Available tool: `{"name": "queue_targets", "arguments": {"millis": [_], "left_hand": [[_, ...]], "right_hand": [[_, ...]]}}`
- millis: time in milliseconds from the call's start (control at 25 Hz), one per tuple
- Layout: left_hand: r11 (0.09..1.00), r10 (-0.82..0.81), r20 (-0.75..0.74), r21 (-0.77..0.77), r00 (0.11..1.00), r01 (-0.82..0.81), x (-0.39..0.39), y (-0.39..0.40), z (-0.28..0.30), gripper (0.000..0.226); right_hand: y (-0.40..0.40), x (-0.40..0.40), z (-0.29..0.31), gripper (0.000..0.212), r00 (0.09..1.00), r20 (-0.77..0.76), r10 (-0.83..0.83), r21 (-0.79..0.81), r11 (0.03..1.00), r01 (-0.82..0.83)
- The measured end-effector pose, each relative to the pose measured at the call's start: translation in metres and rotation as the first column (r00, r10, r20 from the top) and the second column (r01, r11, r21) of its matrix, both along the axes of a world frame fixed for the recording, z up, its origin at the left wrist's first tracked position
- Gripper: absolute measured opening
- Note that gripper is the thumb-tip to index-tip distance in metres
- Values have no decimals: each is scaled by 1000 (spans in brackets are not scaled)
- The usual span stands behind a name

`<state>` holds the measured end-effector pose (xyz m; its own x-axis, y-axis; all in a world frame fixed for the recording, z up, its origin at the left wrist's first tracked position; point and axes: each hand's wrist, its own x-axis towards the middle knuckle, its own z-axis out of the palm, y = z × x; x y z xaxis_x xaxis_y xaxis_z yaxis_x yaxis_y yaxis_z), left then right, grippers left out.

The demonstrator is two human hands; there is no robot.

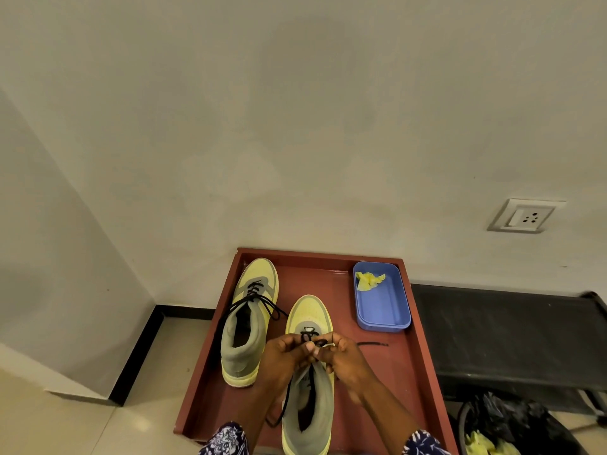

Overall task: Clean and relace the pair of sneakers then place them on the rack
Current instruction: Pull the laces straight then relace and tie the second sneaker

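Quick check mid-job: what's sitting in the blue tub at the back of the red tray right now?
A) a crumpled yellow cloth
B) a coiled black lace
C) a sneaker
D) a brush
A: a crumpled yellow cloth lies at the far end of the blue tub, while both sneakers stand outside it on the red tray.

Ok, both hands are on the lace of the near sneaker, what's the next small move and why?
Probably draw the black lace through the next eyelet and snug it. Both the left hand and the right hand pinch it low on the near sneaker, only the lowest eyelets look laced, and one end trails loose on the red tray.
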<state>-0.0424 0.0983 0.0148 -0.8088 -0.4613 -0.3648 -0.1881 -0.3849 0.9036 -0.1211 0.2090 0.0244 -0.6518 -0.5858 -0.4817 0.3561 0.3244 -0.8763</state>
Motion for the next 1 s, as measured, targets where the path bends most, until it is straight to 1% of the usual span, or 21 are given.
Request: {"name": "queue_targets", "arguments": {"millis": [120,200,280,400,480,560,640,720,800,880,1000], "left_hand": [[996,78,33,-52,996,-76,-4,7,4,12],[986,106,72,-134,992,-96,-5,9,2,18],[972,127,126,-215,984,-98,-5,9,0,22],[945,167,206,-312,964,-97,-8,9,-6,26],[922,193,261,-378,946,-84,-10,9,-9,28],[913,220,284,-396,933,-95,-12,9,-9,23],[899,243,267,-424,933,-113,-12,9,-6,18],[853,216,260,-519,941,-52,-12,8,-2,25],[789,151,294,-611,944,64,-14,8,0,22],[722,82,338,-669,938,178,-13,6,3,13],[631,-51,320,-724,946,279,-9,-1,5,19]], "right_hand": [[0,4,-6,17,998,-6,-68,-39,997,68],[1,5,-7,14,994,-18,-104,-59,993,103],[1,7,-7,9,993,-55,-104,-62,993,100],[-1,8,-8,17,987,-137,-85,-34,996,81],[-1,9,-12,19,973,-219,-77,13,997,82],[-3,9,-16,20,945,-324,-43,73,995,71],[-4,10,-16,25,924,-382,-21,100,993,63],[-5,10,-15,30,918,-396,-14,101,993,58],[-5,9,-15,32,912,-410,-3,109,993,52],[-4,8,-16,31,912,-409,12,114,993,38],[-4,7,-17,27,918,-397,9,121,992,42]]}}
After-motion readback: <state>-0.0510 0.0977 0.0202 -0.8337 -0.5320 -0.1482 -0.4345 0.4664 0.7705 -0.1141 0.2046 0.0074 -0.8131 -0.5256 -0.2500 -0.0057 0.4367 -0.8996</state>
